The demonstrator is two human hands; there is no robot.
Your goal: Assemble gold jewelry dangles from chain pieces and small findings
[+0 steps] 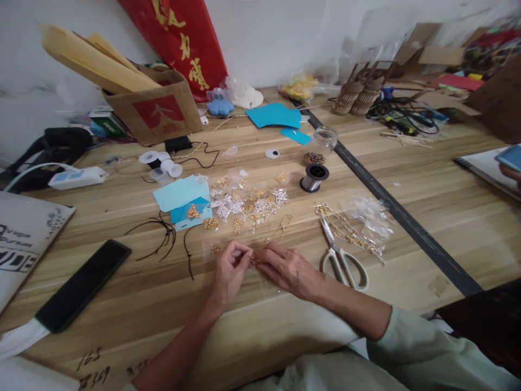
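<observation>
My left hand and my right hand meet at their fingertips low over the wooden table. Both are closed in a pinch around a tiny gold-coloured piece, mostly hidden by the fingers. Just beyond them lie a thin gold chain and small piles of silver beads and gold beads on clear plastic bags. More gold beads rest left of my left hand. White-handled scissors lie right of my right hand, their blades touching a gold chain bundle.
Behind the beads stand a wire spool and a glass jar. Blue cards, black cords and a phone lie left. A dark strip crosses the table. At the right edge another person's hand holds a phone.
</observation>
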